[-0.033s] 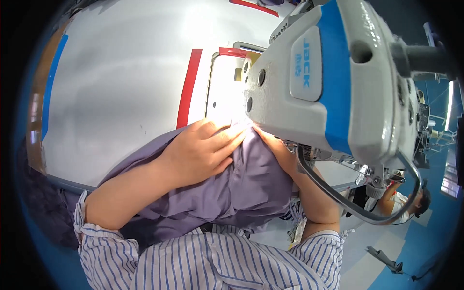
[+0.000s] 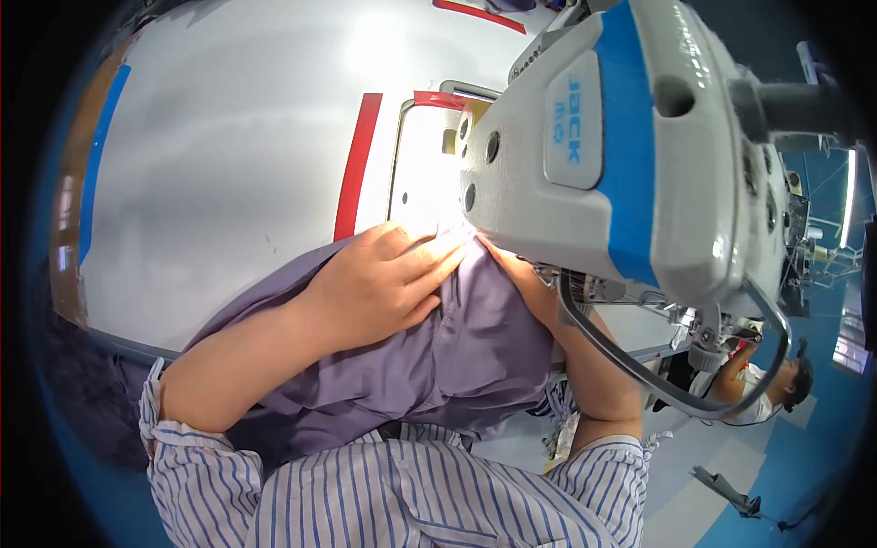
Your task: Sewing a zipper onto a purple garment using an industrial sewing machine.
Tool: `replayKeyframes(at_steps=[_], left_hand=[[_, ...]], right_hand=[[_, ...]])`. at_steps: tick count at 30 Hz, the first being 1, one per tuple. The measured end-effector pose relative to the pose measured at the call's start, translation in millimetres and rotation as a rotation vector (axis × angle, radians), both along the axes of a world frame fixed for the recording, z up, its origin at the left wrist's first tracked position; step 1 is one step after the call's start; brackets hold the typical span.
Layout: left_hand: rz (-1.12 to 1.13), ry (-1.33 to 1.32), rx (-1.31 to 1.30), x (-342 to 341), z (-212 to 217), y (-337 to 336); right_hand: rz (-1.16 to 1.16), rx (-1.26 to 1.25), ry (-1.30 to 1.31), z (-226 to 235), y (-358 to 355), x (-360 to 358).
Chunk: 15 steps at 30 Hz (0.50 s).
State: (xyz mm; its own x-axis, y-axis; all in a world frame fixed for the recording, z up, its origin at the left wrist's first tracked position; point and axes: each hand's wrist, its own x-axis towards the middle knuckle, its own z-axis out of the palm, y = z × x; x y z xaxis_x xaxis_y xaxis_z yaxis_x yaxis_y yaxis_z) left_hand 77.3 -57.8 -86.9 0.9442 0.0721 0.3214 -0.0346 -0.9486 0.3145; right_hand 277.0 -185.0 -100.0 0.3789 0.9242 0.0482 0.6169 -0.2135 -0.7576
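Purple cloth (image 2: 493, 333) is lying on the near side of one sewing machine (image 2: 630, 173). Left of the machine, our one left hand (image 2: 370, 288) is resting on the cloth, fingers nearly together, glare hiding any pinch; our one right hand (image 2: 523, 283) is reaching beneath the machine, its grip untellable. Three red strips (image 2: 359, 173) and one blue strip (image 2: 102, 164) are lying left of the machine.

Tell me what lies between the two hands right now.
In the head view, purple cloth lies between the left hand and the right hand, which the sewing machine partly hides.
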Motion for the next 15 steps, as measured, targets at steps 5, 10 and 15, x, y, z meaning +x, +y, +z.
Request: replayKeyframes(at_steps=[5,10,15], left_hand=[[0.016,-0.043,-0.065,2,0,5],[0.017,-0.049,-0.048,5,2,4],[0.027,-0.048,-0.001,8,1,3]], right_hand=[[-0.002,-0.005,0.038,8,6,5],[0.014,0.008,-0.002,9,1,-4],[0.043,0.053,-0.100,0,-4,-23]])
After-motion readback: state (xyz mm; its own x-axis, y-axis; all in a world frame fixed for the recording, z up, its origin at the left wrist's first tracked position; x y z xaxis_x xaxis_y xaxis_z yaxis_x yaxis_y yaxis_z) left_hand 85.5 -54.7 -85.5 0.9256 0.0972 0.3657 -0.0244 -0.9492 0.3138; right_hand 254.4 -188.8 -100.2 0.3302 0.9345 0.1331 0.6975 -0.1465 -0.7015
